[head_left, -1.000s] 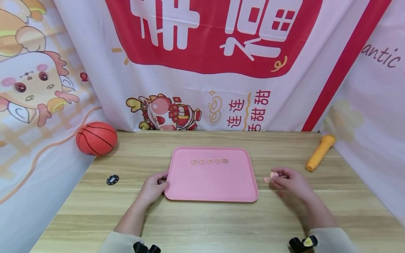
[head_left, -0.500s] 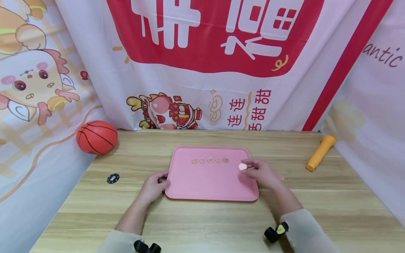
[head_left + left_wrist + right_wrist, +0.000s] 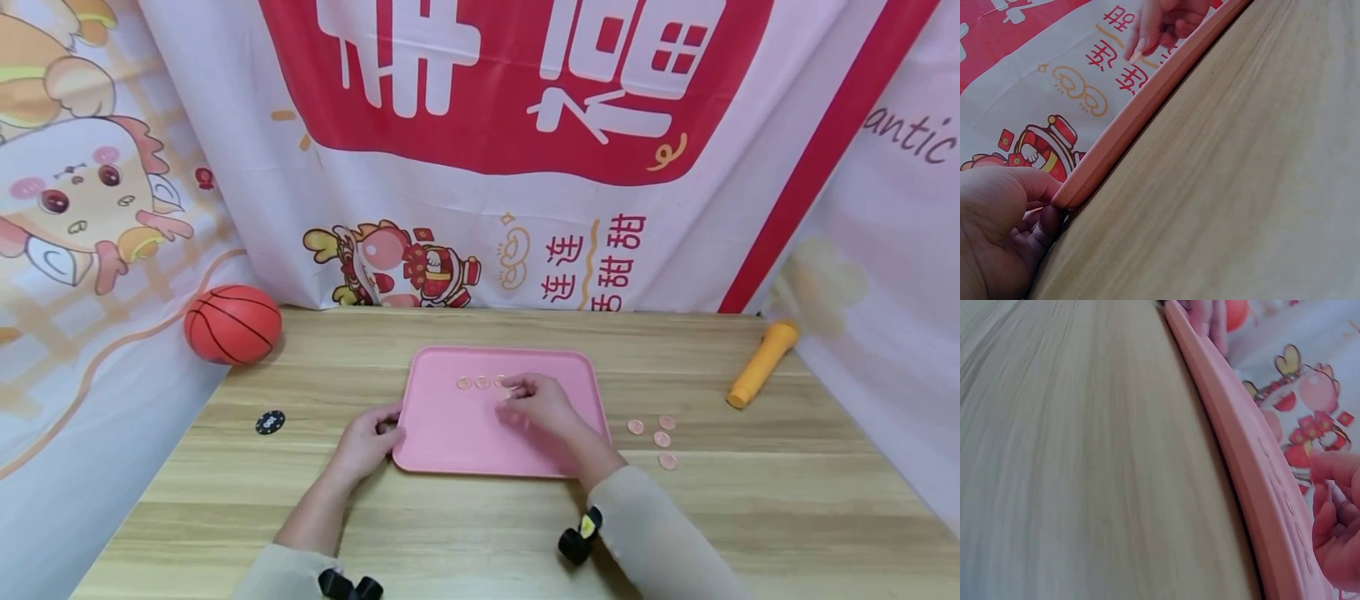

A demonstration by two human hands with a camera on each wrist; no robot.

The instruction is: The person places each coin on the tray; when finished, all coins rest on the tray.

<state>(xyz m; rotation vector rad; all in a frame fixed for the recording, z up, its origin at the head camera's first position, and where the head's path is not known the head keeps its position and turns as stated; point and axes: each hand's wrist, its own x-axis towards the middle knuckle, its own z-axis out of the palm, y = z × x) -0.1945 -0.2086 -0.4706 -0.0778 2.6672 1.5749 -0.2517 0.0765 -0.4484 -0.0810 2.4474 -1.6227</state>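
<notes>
A pink tray (image 3: 450, 437) lies on the wooden table. My left hand (image 3: 363, 446) grips its left edge, and in the left wrist view the thumb and fingers (image 3: 1041, 187) pinch the rim. Above the tray, my right hand (image 3: 546, 406) pinches a small copper-coloured coin (image 3: 504, 395) between thumb and fingertips. Just beyond it, a row of similar coins (image 3: 482, 382) lies flat across the tray's back half, its right end hidden by the right hand. Several loose coins (image 3: 662, 438) lie on the table to the right of the tray.
A black poker chip (image 3: 270, 422) lies left of the tray. At the back left sits a red toy basketball (image 3: 233, 325). A yellow-orange cylindrical object (image 3: 762, 365) lies near the right edge. Printed cloth (image 3: 480, 192) hangs behind the table.
My right hand has moved left from the loose coins beside the tray to the coin row, carrying one coin. The left hand has stayed on the tray edge.
</notes>
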